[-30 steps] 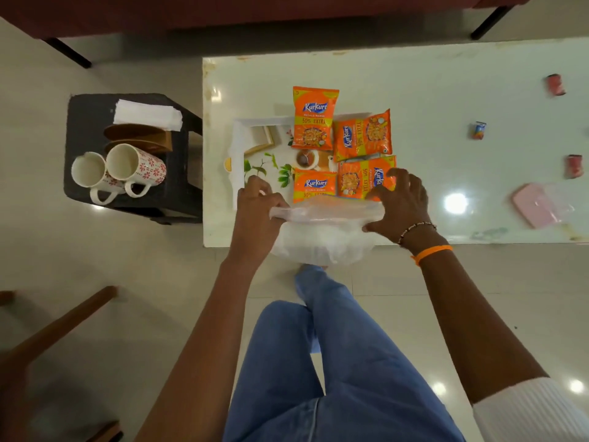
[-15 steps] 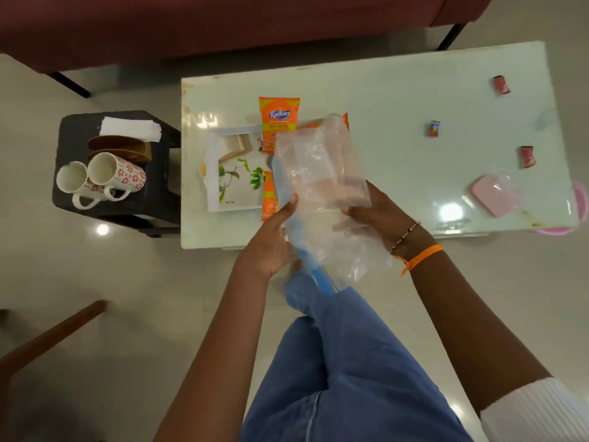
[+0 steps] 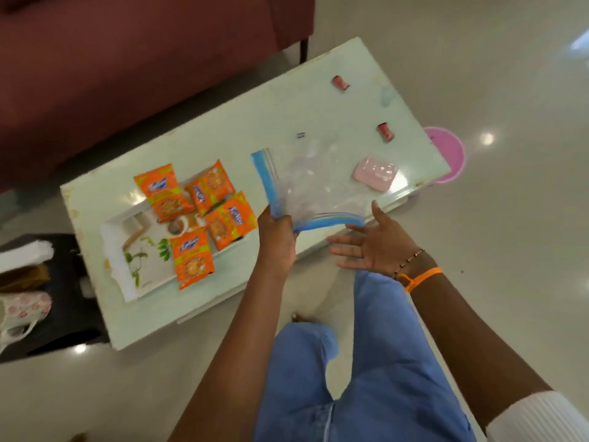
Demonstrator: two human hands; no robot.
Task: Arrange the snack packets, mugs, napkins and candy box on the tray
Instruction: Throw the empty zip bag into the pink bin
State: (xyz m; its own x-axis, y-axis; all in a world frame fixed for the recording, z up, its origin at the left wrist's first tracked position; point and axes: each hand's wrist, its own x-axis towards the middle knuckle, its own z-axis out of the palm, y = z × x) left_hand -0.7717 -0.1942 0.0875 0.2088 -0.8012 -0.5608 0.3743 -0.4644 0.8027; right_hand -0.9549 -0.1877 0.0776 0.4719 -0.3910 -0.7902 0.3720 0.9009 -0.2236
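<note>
Right now your left hand point(image 3: 276, 237) is closed around the corner of a clear zip bag point(image 3: 310, 183) with a blue seal strip, pinching it where the two blue edges meet; the bag fans out toward 1 o'clock over the pale table point(image 3: 255, 122). Your right hand point(image 3: 366, 247) sits just beside it at 3 o'clock, palm up, fingers spread wide and holding nothing, its fingertips near the blue strip; whether they touch it you cannot tell.

Over at 9 o'clock from your left hand, the white tray point(image 3: 118, 250) with a leaf print lies on the table, and four orange snack packets point(image 3: 191, 260) rest on its right half, some overhanging the rim. A small round item lies among them, too blurred to name.

Through the bag, at 2 o'clock from your left hand, the pink candy box point(image 3: 376, 173) sits on the table, well apart from the tray. Small red wrapped pieces point(image 3: 386, 132) lie farther out toward 1 o'clock.

At the frame's left edge, a dark side stool point(image 3: 63, 298) carries the white napkins point(image 3: 25, 255) and a floral mug point(image 3: 25, 309), only partly in view.
</note>
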